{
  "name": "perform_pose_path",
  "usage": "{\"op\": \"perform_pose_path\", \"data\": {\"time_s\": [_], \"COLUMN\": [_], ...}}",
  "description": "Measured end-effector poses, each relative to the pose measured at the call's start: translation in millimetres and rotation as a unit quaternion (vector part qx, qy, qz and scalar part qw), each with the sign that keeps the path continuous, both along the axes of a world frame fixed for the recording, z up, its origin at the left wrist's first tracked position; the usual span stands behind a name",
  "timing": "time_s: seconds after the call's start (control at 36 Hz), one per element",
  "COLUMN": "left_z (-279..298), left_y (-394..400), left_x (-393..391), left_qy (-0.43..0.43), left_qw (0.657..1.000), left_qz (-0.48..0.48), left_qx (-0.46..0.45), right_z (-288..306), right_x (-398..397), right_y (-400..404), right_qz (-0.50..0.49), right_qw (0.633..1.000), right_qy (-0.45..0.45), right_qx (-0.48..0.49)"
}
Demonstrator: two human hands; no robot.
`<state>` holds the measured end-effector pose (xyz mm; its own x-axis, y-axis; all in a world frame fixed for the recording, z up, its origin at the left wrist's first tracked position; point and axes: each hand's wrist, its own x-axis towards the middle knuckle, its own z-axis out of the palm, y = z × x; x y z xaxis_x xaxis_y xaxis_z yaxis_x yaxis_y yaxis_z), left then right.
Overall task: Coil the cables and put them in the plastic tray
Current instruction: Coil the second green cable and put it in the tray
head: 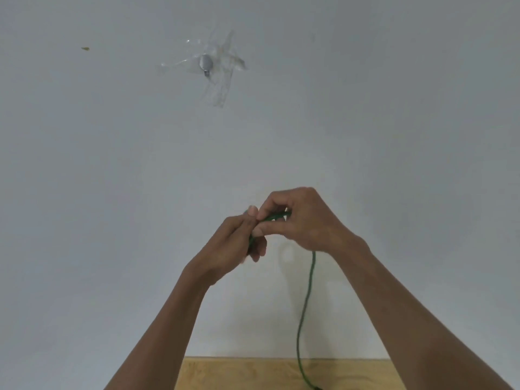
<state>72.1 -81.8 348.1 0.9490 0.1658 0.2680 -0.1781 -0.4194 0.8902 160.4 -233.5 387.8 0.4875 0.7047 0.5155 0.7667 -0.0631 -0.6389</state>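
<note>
In the head view, a green cable (305,302) is held raised in front of a pale wall (112,164). One end is gripped in the curled fingers of the left hand (239,243), apparently as an anchor; a short span is pinched by the right hand (298,220), seemingly to form a loop. The remainder hangs down to the wooden bench (239,375). No plastic tray is visible. Coiling is judged barely begun.
</note>
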Motion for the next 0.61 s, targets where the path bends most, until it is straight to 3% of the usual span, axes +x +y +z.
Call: {"op": "perform_pose_path", "data": {"time_s": [0.19, 0.42, 0.61], "left_z": [-0.6, 1.3, 14.8], "left_y": [-23.1, -41.2, -47.6], "left_x": [-8.2, -15.8, -7.5], "left_qy": [0.06, 0.05, -0.026], "left_qw": [0.971, 0.932, 0.899], "left_qz": [-0.07, -0.139, -0.235], "left_qx": [-0.223, -0.332, -0.368], "right_z": [4.3, -20.9, -55.8], "right_x": [20.9, 30.4, 4.6], "right_y": [-0.6, -1.7, -8.4], "right_qz": [0.085, 0.162, 0.202], "right_qw": [0.989, 0.942, 0.894], "right_qy": [0.105, 0.272, 0.38], "right_qx": [0.057, 0.112, 0.124]}}
